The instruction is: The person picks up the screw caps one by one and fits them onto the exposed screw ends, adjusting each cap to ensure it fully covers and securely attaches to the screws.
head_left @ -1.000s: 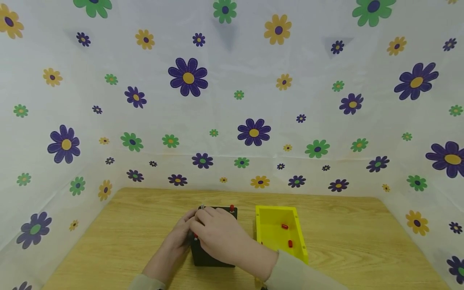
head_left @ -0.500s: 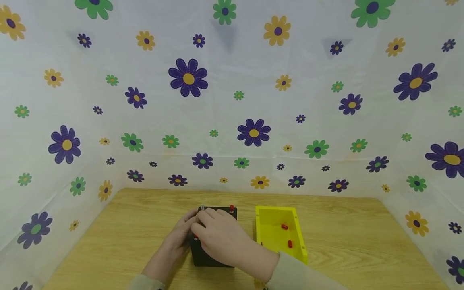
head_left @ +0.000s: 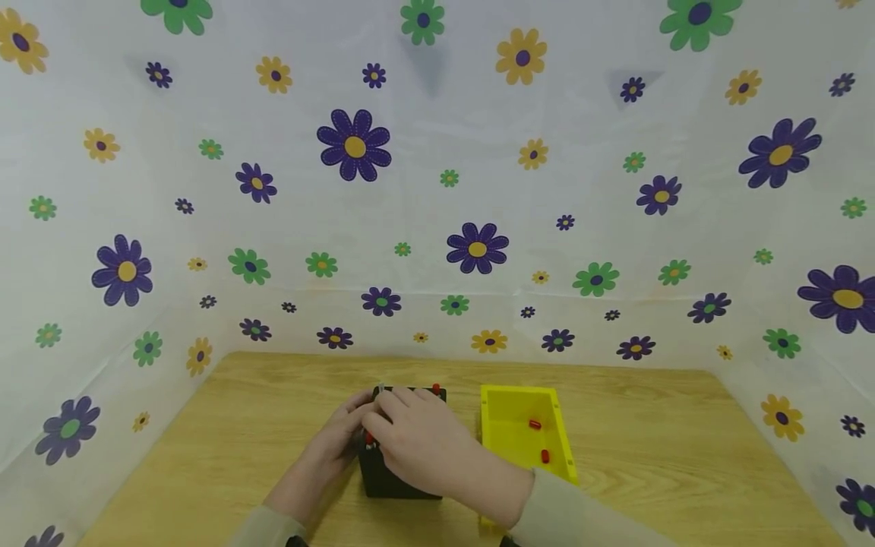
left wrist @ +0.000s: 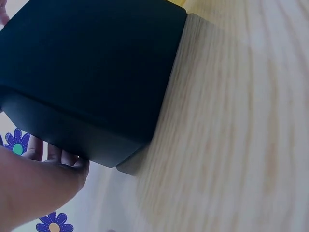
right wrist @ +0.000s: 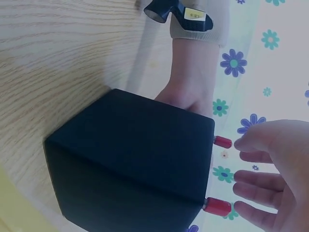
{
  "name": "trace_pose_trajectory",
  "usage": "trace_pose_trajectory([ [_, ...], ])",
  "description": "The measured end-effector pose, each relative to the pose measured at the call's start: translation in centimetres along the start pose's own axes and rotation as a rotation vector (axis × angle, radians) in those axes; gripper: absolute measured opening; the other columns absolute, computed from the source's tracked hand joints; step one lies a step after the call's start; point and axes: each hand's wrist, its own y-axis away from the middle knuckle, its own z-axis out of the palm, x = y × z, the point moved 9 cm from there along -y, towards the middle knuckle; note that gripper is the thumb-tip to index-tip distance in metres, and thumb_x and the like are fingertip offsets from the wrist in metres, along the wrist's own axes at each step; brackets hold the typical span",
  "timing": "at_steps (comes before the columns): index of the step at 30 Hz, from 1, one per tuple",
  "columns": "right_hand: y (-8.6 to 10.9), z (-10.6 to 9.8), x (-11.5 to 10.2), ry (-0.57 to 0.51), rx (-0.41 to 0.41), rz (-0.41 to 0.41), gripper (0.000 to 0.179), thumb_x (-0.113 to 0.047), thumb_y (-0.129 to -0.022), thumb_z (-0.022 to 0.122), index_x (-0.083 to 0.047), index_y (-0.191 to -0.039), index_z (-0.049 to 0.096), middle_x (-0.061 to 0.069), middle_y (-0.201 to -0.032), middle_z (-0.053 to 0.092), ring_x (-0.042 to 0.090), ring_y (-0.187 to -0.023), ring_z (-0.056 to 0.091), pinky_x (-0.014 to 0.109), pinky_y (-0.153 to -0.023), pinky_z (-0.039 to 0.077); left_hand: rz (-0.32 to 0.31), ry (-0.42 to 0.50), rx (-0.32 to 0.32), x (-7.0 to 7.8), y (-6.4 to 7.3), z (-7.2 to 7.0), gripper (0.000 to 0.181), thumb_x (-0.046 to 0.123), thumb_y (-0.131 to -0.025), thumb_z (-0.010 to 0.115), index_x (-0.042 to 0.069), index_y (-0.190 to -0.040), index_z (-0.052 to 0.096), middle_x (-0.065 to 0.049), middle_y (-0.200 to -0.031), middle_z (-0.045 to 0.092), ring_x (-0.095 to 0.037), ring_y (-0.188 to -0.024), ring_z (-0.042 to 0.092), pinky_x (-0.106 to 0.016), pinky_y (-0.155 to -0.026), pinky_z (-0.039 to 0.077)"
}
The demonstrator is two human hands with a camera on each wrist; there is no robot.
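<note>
A black box (head_left: 403, 477) stands on the wooden table, with red-capped posts at its top corners. One red cap (head_left: 436, 389) sits at the far right and another red cap (head_left: 370, 439) at the near left. A pale, thin post (head_left: 381, 387) shows at the far left corner. My left hand (head_left: 336, 439) holds the box's left side, its fingers curled against the wall in the left wrist view. My right hand (head_left: 425, 441) is bent over the top, fingertips close to the left hand near the far left corner. What lies between those fingertips is hidden.
Right of the black box stands a yellow bin (head_left: 486, 425) with loose red caps (head_left: 544, 456) inside. My right forearm crosses its near end. A white sheet with printed flowers (head_left: 478, 248) hangs behind the table (head_left: 656, 441) and along both sides.
Both hands stay at the box. The right hand's fingers shift slightly, and a little more of the near left red cap shows. The head view has moved slightly.
</note>
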Motion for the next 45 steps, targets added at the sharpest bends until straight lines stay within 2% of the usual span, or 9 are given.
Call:
trace_pose_trajectory([
  [4, 0.3, 0.0, 0.1, 0.016, -0.04, 0.003, 0.027, -0.033, -0.1, 0.071, -0.022, -0.125, 0.069, -0.004, -0.118, 0.069, 0.014, -0.11, 0.066, 0.026, -0.094, 0.056, 0.001, -0.014, -0.024, 0.1, 0.0, 0.1, 0.029, 0.022, -0.107, 0.054, 0.015, -0.135, 0.059, 0.014, -0.111, 0.067, -0.005, -0.105, 0.062, -0.023, -0.094, 0.052],
  [12, 0.9, 0.0, 0.8, 0.064, -0.049, 0.011, 0.031, -0.037, -0.099, 0.072, -0.021, -0.125, 0.066, -0.002, -0.123, 0.068, 0.015, -0.113, 0.066, 0.029, -0.096, 0.056, 0.006, -0.067, -0.074, 0.5, -0.1, 0.3, 0.039, 0.025, -0.108, 0.054, 0.009, -0.144, 0.053, 0.012, -0.115, 0.065, -0.006, -0.107, 0.062, -0.024, -0.099, 0.05],
  [15, 1.1, -0.1, 1.1, 0.063, -0.064, 0.02, 0.033, -0.038, -0.098, 0.074, -0.021, -0.125, 0.066, -0.002, -0.121, 0.067, 0.015, -0.112, 0.065, 0.028, -0.097, 0.057, 0.013, -0.05, -0.115, 0.6, -0.3, 0.2, 0.035, 0.023, -0.108, 0.052, 0.013, -0.142, 0.054, 0.012, -0.116, 0.065, -0.006, -0.109, 0.062, -0.024, -0.101, 0.05],
  [22, 1.6, -0.2, 1.6, 0.049, -0.077, 0.028, 0.032, -0.039, -0.096, 0.077, -0.021, -0.12, 0.066, -0.002, -0.119, 0.066, 0.016, -0.11, 0.063, 0.028, -0.095, 0.057, 0.021, -0.004, -0.189, 0.5, -0.2, -0.3, 0.026, 0.018, -0.109, 0.045, 0.03, -0.124, 0.062, 0.017, -0.115, 0.069, -0.003, -0.111, 0.064, -0.027, -0.104, 0.046],
  [25, 1.8, -0.3, 1.8, 0.05, -0.073, 0.031, 0.033, -0.039, -0.095, 0.078, -0.021, -0.119, 0.066, -0.002, -0.12, 0.066, 0.016, -0.11, 0.063, 0.028, -0.096, 0.057, 0.022, -0.003, -0.192, 0.6, -0.1, -0.4, 0.033, 0.018, -0.109, 0.045, 0.021, -0.139, 0.057, 0.018, -0.12, 0.068, -0.002, -0.115, 0.063, -0.026, -0.106, 0.044],
  [28, 2.1, -0.4, 2.2, 0.049, -0.082, 0.032, 0.033, -0.039, -0.095, 0.078, -0.021, -0.12, 0.067, -0.001, -0.122, 0.066, 0.017, -0.112, 0.064, 0.029, -0.098, 0.057, 0.016, -0.001, -0.167, 0.6, 0.0, -0.6, 0.052, 0.018, -0.107, 0.048, 0.006, -0.157, 0.04, 0.018, -0.124, 0.064, 0.0, -0.118, 0.061, -0.023, -0.106, 0.045],
  [30, 2.3, -0.3, 2.5, 0.048, -0.096, 0.038, 0.034, -0.039, -0.095, 0.078, -0.021, -0.121, 0.067, 0.0, -0.124, 0.066, 0.017, -0.112, 0.064, 0.029, -0.099, 0.057, 0.015, 0.002, -0.151, 0.7, 0.1, -0.8, 0.059, 0.017, -0.106, 0.05, 0.0, -0.161, 0.032, 0.016, -0.125, 0.063, 0.0, -0.117, 0.062, -0.021, -0.104, 0.046],
  [35, 2.9, -0.4, 3.7, 0.046, -0.105, 0.065, 0.036, -0.038, -0.095, 0.079, -0.021, -0.124, 0.066, 0.001, -0.127, 0.066, 0.018, -0.114, 0.064, 0.03, -0.099, 0.057, 0.033, 0.019, -0.159, 0.9, 0.2, -0.8, 0.052, 0.014, -0.107, 0.05, 0.003, -0.157, 0.039, 0.015, -0.122, 0.064, -0.001, -0.114, 0.065, -0.02, -0.101, 0.05],
  [45, 4.2, -1.1, 5.9, -0.014, -0.118, 0.125, 0.035, -0.033, -0.095, 0.081, -0.019, -0.124, 0.067, 0.002, -0.124, 0.065, 0.02, -0.111, 0.064, 0.034, -0.101, 0.057, 0.044, 0.029, -0.177, 1.0, 0.5, -0.7, 0.054, 0.014, -0.108, 0.051, 0.003, -0.159, 0.037, 0.018, -0.122, 0.067, -0.001, -0.115, 0.065, -0.021, -0.101, 0.05],
])
